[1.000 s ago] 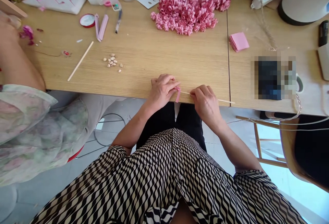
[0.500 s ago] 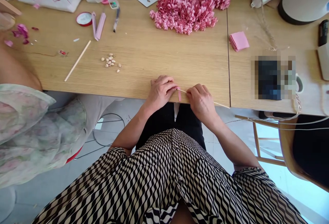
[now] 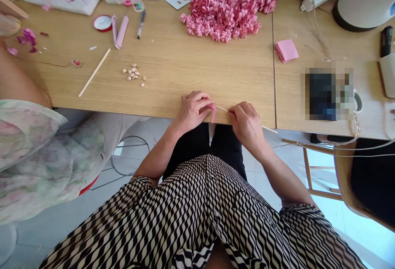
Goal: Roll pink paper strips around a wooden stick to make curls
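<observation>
At the table's front edge my left hand (image 3: 194, 108) pinches a pink strip (image 3: 213, 114) where it meets the tip of a thin wooden stick (image 3: 222, 109). The strip's loose end hangs toward the edge. My right hand (image 3: 247, 123) is closed on the same stick, whose far end sticks out to the right below the knuckles. A large heap of curled pink strips (image 3: 225, 12) lies at the back of the table (image 3: 173, 55). To the right sits a small stack of flat pink pieces (image 3: 286, 50).
Left on the table are several pale nuts or beads (image 3: 133, 73), another stick (image 3: 94, 73), a pen (image 3: 141, 24), a round red-rimmed lid (image 3: 103, 23) and folded pink strips (image 3: 121, 32). A person in a floral top (image 3: 49, 154) sits at the left; a chair (image 3: 342, 174) stands right.
My right hand has shifted slightly right along with the stick. The loose end of the pink strip has swung a little to the left. My left hand has hardly moved.
</observation>
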The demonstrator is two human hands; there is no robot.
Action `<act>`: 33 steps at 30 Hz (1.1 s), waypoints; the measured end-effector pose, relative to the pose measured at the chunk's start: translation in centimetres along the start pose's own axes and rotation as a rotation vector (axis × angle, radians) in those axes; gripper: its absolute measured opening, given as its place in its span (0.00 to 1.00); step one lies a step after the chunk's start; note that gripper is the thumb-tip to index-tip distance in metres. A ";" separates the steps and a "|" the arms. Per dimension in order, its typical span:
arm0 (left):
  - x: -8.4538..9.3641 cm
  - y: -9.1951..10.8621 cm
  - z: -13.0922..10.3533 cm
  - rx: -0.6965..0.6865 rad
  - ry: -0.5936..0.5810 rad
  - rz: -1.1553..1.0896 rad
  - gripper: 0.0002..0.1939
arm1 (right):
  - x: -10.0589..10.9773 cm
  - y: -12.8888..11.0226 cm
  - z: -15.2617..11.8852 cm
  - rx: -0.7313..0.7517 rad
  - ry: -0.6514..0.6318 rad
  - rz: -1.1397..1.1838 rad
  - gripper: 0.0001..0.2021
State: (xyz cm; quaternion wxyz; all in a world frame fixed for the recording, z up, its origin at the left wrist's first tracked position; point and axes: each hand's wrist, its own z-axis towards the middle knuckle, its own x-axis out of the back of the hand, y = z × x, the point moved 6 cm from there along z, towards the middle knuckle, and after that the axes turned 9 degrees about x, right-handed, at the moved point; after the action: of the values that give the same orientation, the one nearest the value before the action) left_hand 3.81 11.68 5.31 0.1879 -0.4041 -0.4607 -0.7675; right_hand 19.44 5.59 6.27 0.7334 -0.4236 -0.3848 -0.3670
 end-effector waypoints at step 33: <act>-2.1 1.3 -8.8 -0.001 0.401 0.143 0.07 | -1.0 -1.0 -0.4 0.085 -0.115 0.067 0.12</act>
State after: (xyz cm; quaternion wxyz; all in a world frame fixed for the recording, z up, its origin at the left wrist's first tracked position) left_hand 1.96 3.27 2.15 0.3295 -0.2748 -0.3841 -0.8175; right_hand 18.23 5.01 5.61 0.7392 -0.4251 -0.4270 -0.3007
